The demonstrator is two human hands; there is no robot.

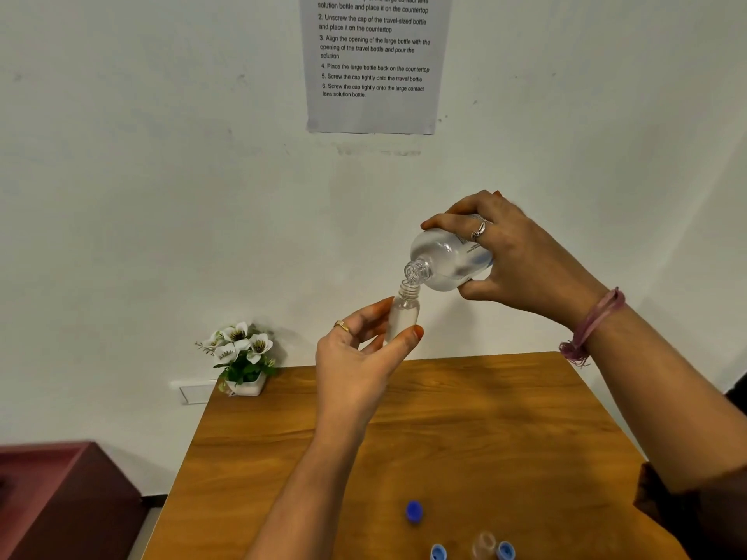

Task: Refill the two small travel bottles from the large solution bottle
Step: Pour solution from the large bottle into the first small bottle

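My left hand (357, 351) grips a small clear travel bottle (403, 313), upright and uncapped, raised above the wooden table (283, 458). My right hand (521, 256) holds the large clear solution bottle (448, 258) tipped down to the left, its open neck touching the small bottle's mouth. A second small clear travel bottle (484, 544) stands uncapped near the table's front edge. One blue cap (414, 512) lies on the table behind it, and two more blue caps (438, 552) (505, 550) lie on either side of it.
A white pot of white flowers (242, 359) stands at the table's back left corner. A printed instruction sheet (374, 62) hangs on the wall. A dark red piece of furniture (60, 499) sits low at the left, beside the table.
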